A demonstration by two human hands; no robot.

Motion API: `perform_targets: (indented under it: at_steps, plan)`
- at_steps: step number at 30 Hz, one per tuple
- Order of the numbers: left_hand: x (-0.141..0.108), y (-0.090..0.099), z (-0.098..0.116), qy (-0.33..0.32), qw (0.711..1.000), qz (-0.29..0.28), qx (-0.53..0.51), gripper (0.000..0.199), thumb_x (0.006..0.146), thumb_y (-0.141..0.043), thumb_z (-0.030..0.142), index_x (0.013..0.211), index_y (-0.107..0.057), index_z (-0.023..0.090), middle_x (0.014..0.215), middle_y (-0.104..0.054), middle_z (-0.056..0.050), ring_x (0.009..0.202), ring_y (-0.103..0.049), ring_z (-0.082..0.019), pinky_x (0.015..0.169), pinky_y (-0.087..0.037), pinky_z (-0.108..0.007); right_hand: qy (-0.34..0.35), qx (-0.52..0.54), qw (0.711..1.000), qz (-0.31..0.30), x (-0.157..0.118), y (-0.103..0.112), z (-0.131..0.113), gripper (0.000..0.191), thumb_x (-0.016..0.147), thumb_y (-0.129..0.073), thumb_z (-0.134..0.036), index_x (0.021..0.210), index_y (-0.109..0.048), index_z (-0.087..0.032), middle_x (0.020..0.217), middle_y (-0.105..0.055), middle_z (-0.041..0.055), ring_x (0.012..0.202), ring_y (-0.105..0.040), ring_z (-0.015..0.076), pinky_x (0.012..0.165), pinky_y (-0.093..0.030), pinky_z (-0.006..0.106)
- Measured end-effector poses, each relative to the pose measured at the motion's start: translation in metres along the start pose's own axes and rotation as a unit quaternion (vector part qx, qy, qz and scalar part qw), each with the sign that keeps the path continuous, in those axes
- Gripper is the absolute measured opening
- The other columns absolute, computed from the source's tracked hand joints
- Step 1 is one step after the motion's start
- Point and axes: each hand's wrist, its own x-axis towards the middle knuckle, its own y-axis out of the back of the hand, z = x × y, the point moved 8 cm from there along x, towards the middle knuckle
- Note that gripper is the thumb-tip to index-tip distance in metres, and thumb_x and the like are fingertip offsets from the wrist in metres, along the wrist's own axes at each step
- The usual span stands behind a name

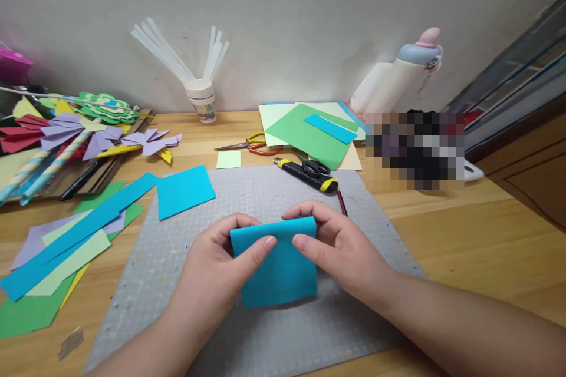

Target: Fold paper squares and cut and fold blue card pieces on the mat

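Observation:
A blue paper sheet [278, 268] is held up over the grey cutting mat [154, 306], its top edge bent over in a rounded fold. My left hand [225, 259] grips the sheet's left side, thumb on the front and fingers behind. On the right side, my right hand [338, 247] pinches it the same way, with the fingertips partly hidden behind the paper. Another blue paper piece [186, 191] lies flat at the mat's upper left corner. Beyond my hands, a black and yellow utility knife [307, 175] rests on the mat's far edge.
Paper strips [79, 235] and paper flowers [101, 135] cover the left side. Behind the mat are scissors [241, 145], a pale green square [229, 159], a paper cup [202, 103] with white strips and stacked green paper [305, 132]. A bottle [393, 82] leans at the right.

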Motion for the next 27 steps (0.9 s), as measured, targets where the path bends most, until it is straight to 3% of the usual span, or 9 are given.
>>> perform_targets:
  at_steps: [4, 8, 13, 17, 27]
  plan:
    - [-0.005, -0.003, 0.004, -0.011, 0.999, 0.001, 0.038, 0.032, 0.067, -0.074, 0.047, 0.077, -0.059, 0.021, 0.065, -0.056, 0.003, 0.057, -0.050, -0.011, 0.047, -0.042, -0.020, 0.001, -0.050, 0.999, 0.019, -0.001, 0.004, -0.003, 0.017, 0.080, -0.066, -0.034, 0.090, -0.060, -0.022, 0.075, -0.059, -0.0013, 0.065, -0.054, 0.0123, 0.055, -0.045, 0.022]
    - [-0.007, -0.002, 0.011, -0.030, 0.998, 0.009, 0.046, 0.030, 0.068, -0.074, 0.043, 0.087, -0.062, 0.023, 0.082, -0.063, 0.001, 0.067, -0.055, -0.013, 0.053, -0.045, -0.020, 0.014, -0.071, 0.997, 0.024, 0.000, 0.004, -0.008, 0.012, 0.080, -0.065, -0.031, 0.084, -0.061, -0.020, 0.077, -0.060, -0.0005, 0.068, -0.055, 0.0125, 0.058, -0.046, 0.023]
    - [-0.006, -0.003, 0.007, 0.001, 0.999, -0.011, 0.044, 0.027, 0.070, -0.072, 0.046, 0.076, -0.064, 0.021, 0.071, -0.064, 0.000, 0.064, -0.055, -0.014, 0.052, -0.044, -0.021, 0.029, -0.099, 0.994, 0.019, 0.000, 0.002, -0.013, 0.012, 0.078, -0.064, -0.028, 0.086, -0.061, -0.020, 0.083, -0.063, 0.0009, 0.075, -0.059, 0.0143, 0.063, -0.048, 0.024]
    - [-0.006, -0.003, 0.011, -0.025, 0.996, 0.002, 0.085, 0.024, 0.070, -0.070, 0.044, 0.072, -0.065, 0.021, 0.069, -0.065, 0.001, 0.063, -0.055, -0.014, 0.053, -0.044, -0.021, 0.040, -0.153, 0.987, 0.022, -0.002, 0.003, -0.016, 0.014, 0.078, -0.065, -0.028, 0.089, -0.062, -0.021, 0.087, -0.064, 0.0009, 0.082, -0.060, 0.0153, 0.069, -0.048, 0.026]
    - [-0.008, -0.011, 0.016, -0.044, 0.992, -0.007, 0.116, 0.017, 0.070, -0.067, 0.040, 0.068, -0.067, 0.023, 0.066, -0.066, 0.001, 0.061, -0.057, -0.014, 0.052, -0.044, -0.022, 0.054, -0.200, 0.978, 0.004, -0.001, 0.001, -0.019, 0.004, 0.081, -0.063, -0.025, 0.080, -0.063, -0.021, 0.078, -0.064, -0.0024, 0.075, -0.058, 0.0123, 0.066, -0.045, 0.023]
